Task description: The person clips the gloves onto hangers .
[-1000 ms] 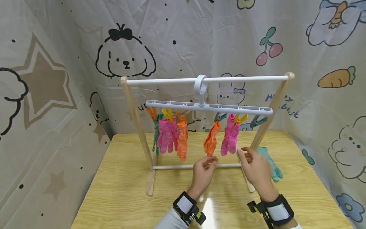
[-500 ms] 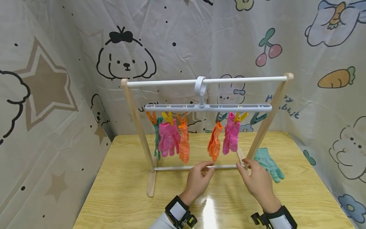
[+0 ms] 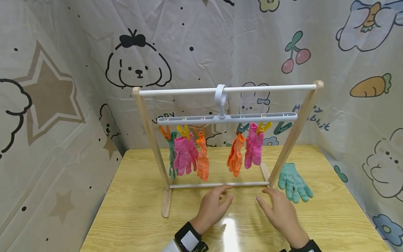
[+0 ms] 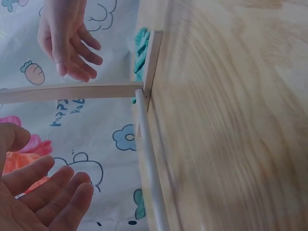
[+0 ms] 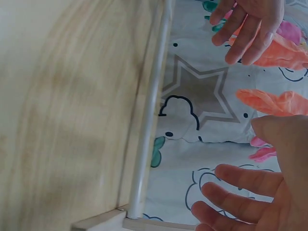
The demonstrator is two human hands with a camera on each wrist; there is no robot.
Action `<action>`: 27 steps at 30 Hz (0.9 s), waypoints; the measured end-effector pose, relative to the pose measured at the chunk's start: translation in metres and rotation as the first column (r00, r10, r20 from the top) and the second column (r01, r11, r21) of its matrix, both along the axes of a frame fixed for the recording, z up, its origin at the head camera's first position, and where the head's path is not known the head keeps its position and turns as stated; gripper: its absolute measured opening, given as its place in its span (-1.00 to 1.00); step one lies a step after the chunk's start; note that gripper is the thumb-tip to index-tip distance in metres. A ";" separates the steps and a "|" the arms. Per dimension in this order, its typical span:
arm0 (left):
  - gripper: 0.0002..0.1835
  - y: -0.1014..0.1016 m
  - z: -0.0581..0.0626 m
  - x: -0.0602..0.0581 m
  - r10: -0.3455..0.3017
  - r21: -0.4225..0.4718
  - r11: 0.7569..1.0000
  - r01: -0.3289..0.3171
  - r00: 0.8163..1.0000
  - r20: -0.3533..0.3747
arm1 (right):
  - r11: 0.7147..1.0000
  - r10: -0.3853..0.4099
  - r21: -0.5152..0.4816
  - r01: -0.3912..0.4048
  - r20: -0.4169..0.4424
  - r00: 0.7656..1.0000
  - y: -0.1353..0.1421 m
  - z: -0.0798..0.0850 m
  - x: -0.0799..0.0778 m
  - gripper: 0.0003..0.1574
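My left hand (image 3: 212, 207) hovers in front of the rack's lower rod with fingers relaxed and nothing in them. To its right, my right hand (image 3: 280, 212) is also relaxed and holds nothing, near a teal glove (image 3: 294, 183) lying on the table. Above the hands, a pale grey hanger (image 3: 226, 118) hooks over the rack's top bar. From its clips hang a green glove (image 3: 172, 154), a pink glove (image 3: 185, 155) and an orange glove (image 3: 203, 159) on the left. On the right side hang another orange glove (image 3: 235, 155) and another pink glove (image 3: 253, 145).
The wooden rack has slanted legs (image 3: 284, 147), a white top bar (image 3: 267, 88) and a lower rod (image 3: 217, 184). A blue-grey clip (image 3: 282, 128) at the hanger's right end holds nothing. A patterned curtain (image 3: 201, 66) surrounds the wood-grain table (image 3: 135, 206).
Both hands have drawn back and down, away from the hanging gloves; the left one's fingertips were at the right-hand orange glove earlier. The hanger has swung slightly to the left.
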State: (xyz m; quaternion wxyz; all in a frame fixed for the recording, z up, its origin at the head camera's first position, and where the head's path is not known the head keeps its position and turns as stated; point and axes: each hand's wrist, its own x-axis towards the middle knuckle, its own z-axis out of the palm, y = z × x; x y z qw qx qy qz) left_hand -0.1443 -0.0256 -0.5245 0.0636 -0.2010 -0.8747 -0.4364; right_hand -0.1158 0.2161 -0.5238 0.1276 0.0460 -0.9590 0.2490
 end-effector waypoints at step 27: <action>-0.65 0.009 -0.020 0.022 -0.115 -0.272 0.960 0.064 0.978 -0.175 | 0.999 -0.017 0.043 0.016 0.008 1.000 0.011 -0.020 0.013 -0.52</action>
